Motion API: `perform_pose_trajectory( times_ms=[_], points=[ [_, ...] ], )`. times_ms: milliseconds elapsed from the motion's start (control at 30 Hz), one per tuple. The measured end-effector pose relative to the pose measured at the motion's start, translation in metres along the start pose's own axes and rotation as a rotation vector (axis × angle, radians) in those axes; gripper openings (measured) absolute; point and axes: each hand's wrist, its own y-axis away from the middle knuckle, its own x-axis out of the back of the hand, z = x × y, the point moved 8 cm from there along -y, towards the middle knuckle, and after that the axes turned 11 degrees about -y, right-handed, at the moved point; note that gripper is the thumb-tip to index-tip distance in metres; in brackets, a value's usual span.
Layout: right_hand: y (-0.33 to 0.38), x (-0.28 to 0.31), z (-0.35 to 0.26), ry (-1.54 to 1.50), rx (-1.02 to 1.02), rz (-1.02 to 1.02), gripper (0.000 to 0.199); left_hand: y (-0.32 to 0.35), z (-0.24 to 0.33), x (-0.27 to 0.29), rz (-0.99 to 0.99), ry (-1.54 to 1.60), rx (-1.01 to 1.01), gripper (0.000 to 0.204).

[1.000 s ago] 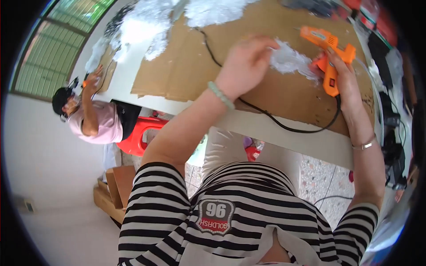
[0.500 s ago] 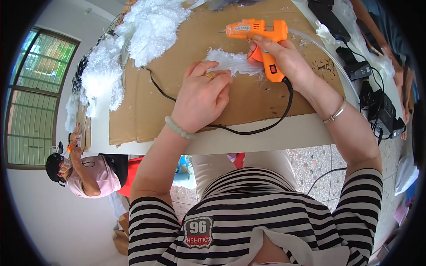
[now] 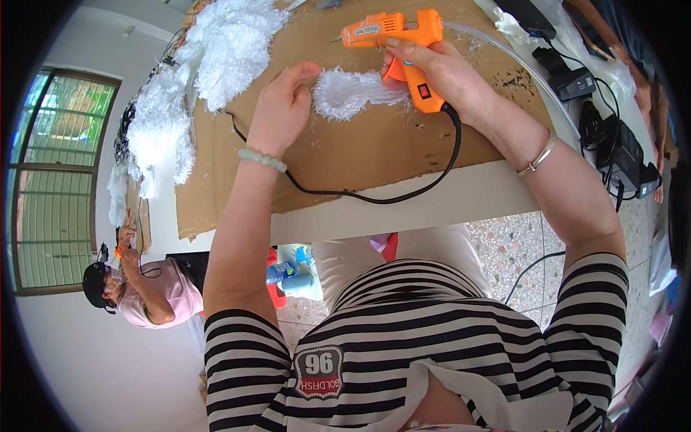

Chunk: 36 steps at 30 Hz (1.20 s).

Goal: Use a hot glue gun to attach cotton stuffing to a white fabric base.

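My right hand (image 3: pixel 450 75) is wrapped round the handle of an orange glue gun (image 3: pixel 392 30), whose nozzle points left. A clear glue stick (image 3: pixel 475 32) runs out of its back end, and a black cord hangs from the handle. Beneath the gun a fluffy white fringed piece (image 3: pixel 353 93) lies flat on the brown cardboard (image 3: pixel 367 155). Just left of this piece my left hand (image 3: pixel 284 104) is raised with nothing seen in it. Its fingers reach forward and lie partly apart.
Heaps of white fluffy material (image 3: pixel 234 50) cover the far left of the cardboard. Black power adapters (image 3: pixel 576 83) with cables lie along the right side. A co-worker in a pink shirt (image 3: pixel 162 295) works at the far left. The white table edge (image 3: pixel 345 223) is close to my body.
My left hand has come off the white fringed piece and moved left, its fingers straightening. My right hand and the glue gun have shifted slightly left and farther away in view.
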Motion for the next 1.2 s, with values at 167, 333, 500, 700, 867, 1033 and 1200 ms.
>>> perform_pose_trajectory(
  times_ms=[167,333,500,700,867,1033,1200],
  points=[
    [-0.001,0.002,0.002,-0.029,0.016,-0.009,0.033,-0.003,0.031,-0.012,-0.032,-0.372,-0.240,0.027],
    [-0.005,0.006,0.006,-0.180,-0.009,0.003,0.029,0.001,0.055,-0.011,0.058,-0.681,-0.419,0.029],
    [-0.005,0.005,-0.003,-0.305,0.065,0.005,0.027,0.000,0.068,0.005,0.210,-0.567,-0.402,0.029],
    [0.008,0.007,-0.036,-0.255,0.116,0.072,0.024,0.002,0.074,-0.006,0.094,-0.225,-0.330,0.024],
    [0.020,0.017,-0.053,-0.142,0.178,0.174,0.021,0.006,0.066,-0.015,0.099,-0.141,-0.324,0.019],
    [0.059,0.018,-0.062,0.408,0.217,0.089,0.029,0.012,0.061,-0.012,0.107,-0.155,-0.337,0.020],
    [0.089,0.020,-0.032,0.502,0.193,0.120,0.032,0.014,0.060,-0.011,0.164,-0.198,-0.372,0.017]
  ],
)
